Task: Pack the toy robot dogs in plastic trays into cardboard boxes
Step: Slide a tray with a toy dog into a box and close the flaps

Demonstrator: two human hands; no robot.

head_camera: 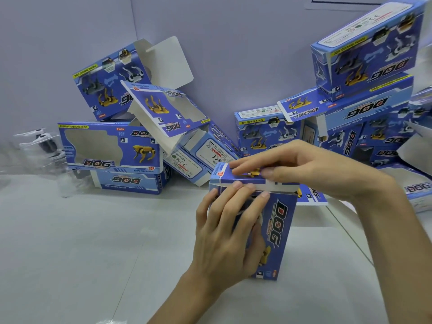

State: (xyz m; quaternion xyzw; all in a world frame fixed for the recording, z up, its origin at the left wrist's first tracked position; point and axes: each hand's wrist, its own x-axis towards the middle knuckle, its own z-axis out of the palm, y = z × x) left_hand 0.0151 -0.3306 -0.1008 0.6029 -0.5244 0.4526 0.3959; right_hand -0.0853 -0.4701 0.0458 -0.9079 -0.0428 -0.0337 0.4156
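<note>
A white table [93, 253] fills the lower part of the view, with a pale wall [233, 43] behind it. Along the back lies a pile of boxes [109, 146], all blue and printed with "DOG". Several on the left have open flaps and empty windows, and those on the right are stacked higher and run off the edge of the view.

Both forearms come in from the lower right. The left one rises from the bottom edge, and the right one crosses above it with the wrist bent towards the left.

The upright box [278, 230] stands on end on the table, just in front of the pile and right of the middle. The left hand [224, 235] grips its upper part, with the fingers curled across the front face and the palm round the left edge. The right hand [304, 169] lies over the top flap [236, 176], its fingers fairly straight and pressing down on it. The flap is almost closed, with a thin white edge showing beneath it.

The left hand covers most of the box's window, so what is inside cannot be made out. At the far left, plastic trays [44, 146] with dark and white toy parts are badly blurred.
</note>
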